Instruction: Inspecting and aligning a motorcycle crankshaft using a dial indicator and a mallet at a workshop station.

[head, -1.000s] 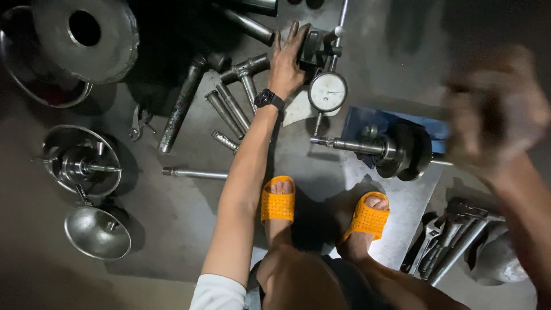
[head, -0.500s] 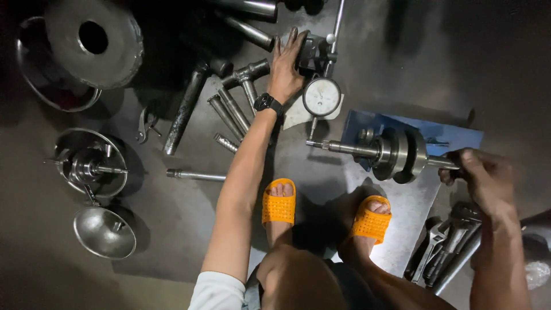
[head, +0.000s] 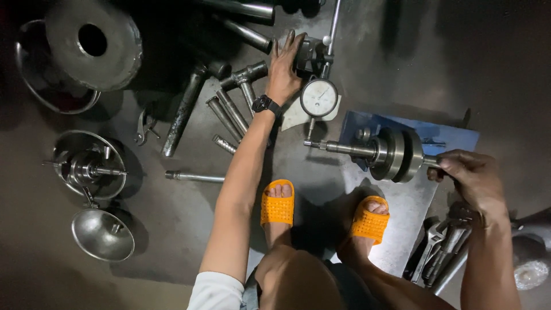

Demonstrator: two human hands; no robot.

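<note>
The crankshaft [head: 384, 154] lay on the blue stand [head: 453, 136] at three o'clock; the right hand [head: 473, 178], blurred and raised a second earlier, had clamped its shaft end. The left hand [head: 285, 72] stayed flat against the dial gauge [head: 319, 97] base at twelve o'clock.

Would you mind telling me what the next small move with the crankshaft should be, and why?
Probably a slow turn of the crankshaft with the right hand, which grips its shaft end. The dial gauge stands just above the opposite shaft end, and the left hand rests on the gauge's stand, seemingly steadying it.
</note>
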